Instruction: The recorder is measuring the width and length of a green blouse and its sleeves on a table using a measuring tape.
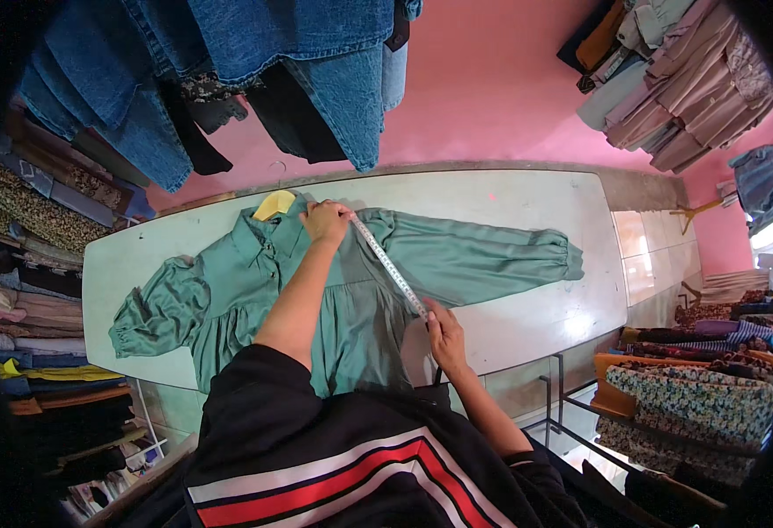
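A green satin button-front dress or tunic (353, 264) lies face up on a white table (532, 191). One long sleeve stretches to the right; the other is bunched at the left. At its shoulder, near the collar, my left hand (326, 220) pinches one end of a white tape measure (390, 264). The tape runs taut and slantwise across the garment's bodice and sleeve. Below the sleeve, by the table's front edge, my right hand (447, 335) grips the tape's lower stretch. A yellow hanger (274, 205) shows inside the collar.
Denim garments (281, 39) hang above the table's far left against a pink wall (492, 86). Folded clothes are stacked at the left (50, 310). Pink garments (697, 86) hang at the upper right. A black metal rack (560, 389) with floral clothes (690, 396) stands at the right.
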`<action>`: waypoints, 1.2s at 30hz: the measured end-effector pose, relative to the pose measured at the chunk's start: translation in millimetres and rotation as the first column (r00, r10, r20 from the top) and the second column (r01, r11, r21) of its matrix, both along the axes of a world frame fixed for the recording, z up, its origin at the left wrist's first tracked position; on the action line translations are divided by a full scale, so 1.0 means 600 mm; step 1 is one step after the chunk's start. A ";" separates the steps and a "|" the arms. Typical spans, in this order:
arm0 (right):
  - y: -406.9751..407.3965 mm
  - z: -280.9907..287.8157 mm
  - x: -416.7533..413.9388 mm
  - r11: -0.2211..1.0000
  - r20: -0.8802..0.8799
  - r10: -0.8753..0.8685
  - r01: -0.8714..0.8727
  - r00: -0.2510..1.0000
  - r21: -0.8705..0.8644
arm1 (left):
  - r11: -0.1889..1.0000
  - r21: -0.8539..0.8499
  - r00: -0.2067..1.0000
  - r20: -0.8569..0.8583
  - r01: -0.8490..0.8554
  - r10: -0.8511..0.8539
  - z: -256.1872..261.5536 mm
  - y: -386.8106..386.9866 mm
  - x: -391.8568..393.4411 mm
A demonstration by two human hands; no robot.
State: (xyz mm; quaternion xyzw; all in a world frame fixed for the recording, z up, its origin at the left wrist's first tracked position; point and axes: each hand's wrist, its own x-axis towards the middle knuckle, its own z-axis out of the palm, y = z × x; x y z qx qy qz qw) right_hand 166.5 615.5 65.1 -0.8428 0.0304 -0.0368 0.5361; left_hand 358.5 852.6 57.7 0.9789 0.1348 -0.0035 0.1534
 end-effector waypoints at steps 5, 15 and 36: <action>-0.019 0.004 -0.032 0.974 -0.095 0.205 -0.213 0.974 -0.084 | 1.000 0.024 1.000 0.010 0.007 -0.007 -0.008 0.002 0.001; -0.004 0.023 -0.029 0.920 -0.188 0.234 -0.280 0.954 -0.274 | 1.000 0.004 0.998 0.066 0.005 -0.005 -0.014 0.005 -0.003; -0.004 -0.007 -0.018 0.990 -0.179 -0.020 0.043 0.984 0.130 | 0.678 -0.452 0.795 0.496 0.579 -0.349 0.025 -0.059 -0.169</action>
